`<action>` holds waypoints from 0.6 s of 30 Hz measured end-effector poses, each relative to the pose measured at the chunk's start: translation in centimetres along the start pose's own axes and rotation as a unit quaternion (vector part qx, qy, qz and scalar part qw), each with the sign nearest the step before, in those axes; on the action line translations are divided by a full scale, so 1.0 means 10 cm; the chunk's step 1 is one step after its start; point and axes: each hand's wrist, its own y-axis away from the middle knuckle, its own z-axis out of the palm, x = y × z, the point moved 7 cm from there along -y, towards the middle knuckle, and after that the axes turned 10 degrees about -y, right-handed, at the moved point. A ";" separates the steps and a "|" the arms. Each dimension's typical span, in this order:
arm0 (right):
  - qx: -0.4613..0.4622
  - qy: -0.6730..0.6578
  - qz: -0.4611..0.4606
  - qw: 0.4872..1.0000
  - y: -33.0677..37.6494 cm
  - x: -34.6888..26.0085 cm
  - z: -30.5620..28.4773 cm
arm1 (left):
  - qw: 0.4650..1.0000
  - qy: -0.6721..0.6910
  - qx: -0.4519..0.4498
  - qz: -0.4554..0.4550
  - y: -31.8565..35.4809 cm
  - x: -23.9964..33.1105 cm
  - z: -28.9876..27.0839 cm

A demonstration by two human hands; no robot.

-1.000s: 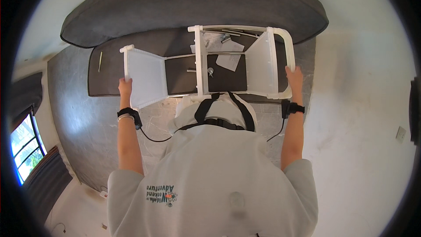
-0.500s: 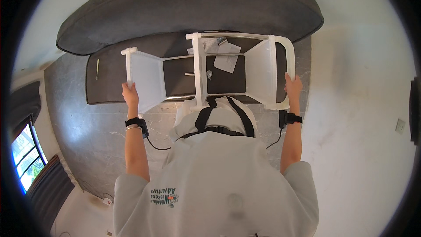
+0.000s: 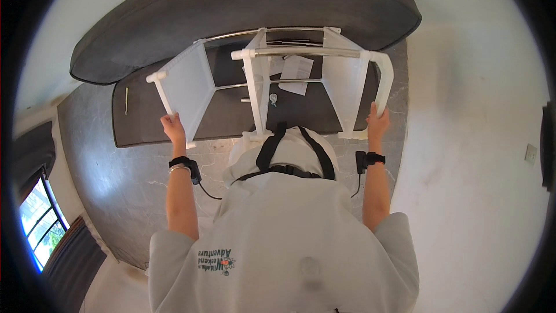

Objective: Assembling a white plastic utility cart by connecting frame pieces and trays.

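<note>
A white three-tier shelf rack with thin metal rods lies on its side in the air, held between my two hands over the dark seat. My left hand is closed round the edge of its leftmost panel. At the other end, my right hand grips the curved white handle fixed to the rightmost panel. The middle panel stands between the two ends. Parts of my fingers are hidden behind the rack's edges. Both wrists carry black straps with small boxes and cables.
A grey sofa seat lies beneath the rack, its long backrest behind. On the seat are white papers, a small round clear item and a thin pale stick. A white wall rises at right; grey tile flooring spreads left.
The rack has tilted, so its far-side rods and more of its panels show. My right hand has moved slightly left and nearer; both hands keep their hold.
</note>
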 end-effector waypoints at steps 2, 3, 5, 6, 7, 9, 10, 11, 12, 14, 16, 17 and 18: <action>0.005 -0.019 0.016 1.000 0.03 0.24 0.00 | 1.000 -0.008 -0.017 -0.022 -0.04 0.03 0.03; 0.028 -0.039 0.018 0.999 -0.01 0.41 -0.04 | 0.999 0.008 -0.042 0.007 -0.10 0.19 0.05; 0.046 -0.062 0.023 0.997 -0.02 0.49 -0.06 | 0.997 0.019 -0.064 0.034 -0.18 0.32 0.07; 0.012 -0.039 0.022 0.999 -0.02 0.50 -0.02 | 0.997 -0.025 -0.060 0.036 -0.16 0.28 0.10; -0.015 -0.017 0.022 1.000 -0.03 0.45 -0.01 | 0.995 -0.066 -0.059 0.043 -0.15 0.36 0.10; -0.025 -0.024 0.044 0.998 0.00 0.42 -0.01 | 0.989 -0.140 0.029 0.039 0.03 0.74 -0.01; -0.038 -0.033 0.065 0.997 0.02 0.40 0.00 | 0.970 -0.211 0.120 0.033 0.13 1.03 -0.18; -0.035 -0.033 0.059 0.997 0.00 0.35 0.00 | 0.971 -0.205 0.121 0.032 0.17 1.19 -0.23; 0.003 0.047 -0.007 0.999 -0.01 0.27 -0.03 | 0.981 -0.128 0.097 0.105 0.19 1.43 -0.23; 0.037 0.125 -0.074 0.989 -0.03 0.08 -0.03 | 0.975 -0.003 0.031 0.220 0.30 1.79 -0.12; 0.088 0.118 -0.221 0.964 0.04 -0.51 -0.05 | 0.953 0.082 -0.043 0.290 0.42 2.18 0.03; 0.088 0.118 -0.221 0.964 0.02 -0.68 -0.03 | 0.936 0.123 -0.081 0.320 0.48 2.47 0.05; 0.094 0.122 -0.293 0.944 0.01 -0.96 0.03 | 0.918 0.121 -0.085 0.369 0.53 2.72 0.03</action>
